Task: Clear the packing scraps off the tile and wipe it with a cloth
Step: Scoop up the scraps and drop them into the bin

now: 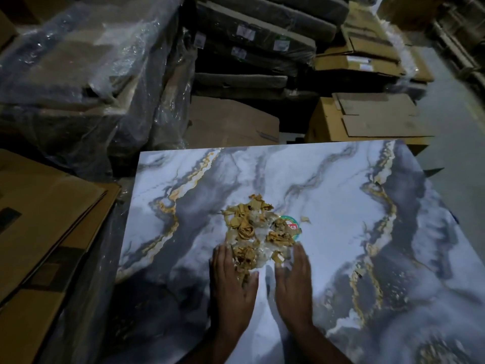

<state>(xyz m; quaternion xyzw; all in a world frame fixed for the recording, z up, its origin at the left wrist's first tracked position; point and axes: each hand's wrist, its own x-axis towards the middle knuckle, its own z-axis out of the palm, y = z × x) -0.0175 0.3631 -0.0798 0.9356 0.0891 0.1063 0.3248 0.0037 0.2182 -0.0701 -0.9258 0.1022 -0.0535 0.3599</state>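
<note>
Head view, one marbled tile, one scrap pile, left hand and right hand flat, fingers straight and close together, fingertips flanking the pile's near edge.

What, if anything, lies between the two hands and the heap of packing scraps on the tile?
Nothing visible. The left hand and right hand lie flat on the tile, already touching the near edge of the scraps. A round sticker sits partly under the heap's far right side.
</note>
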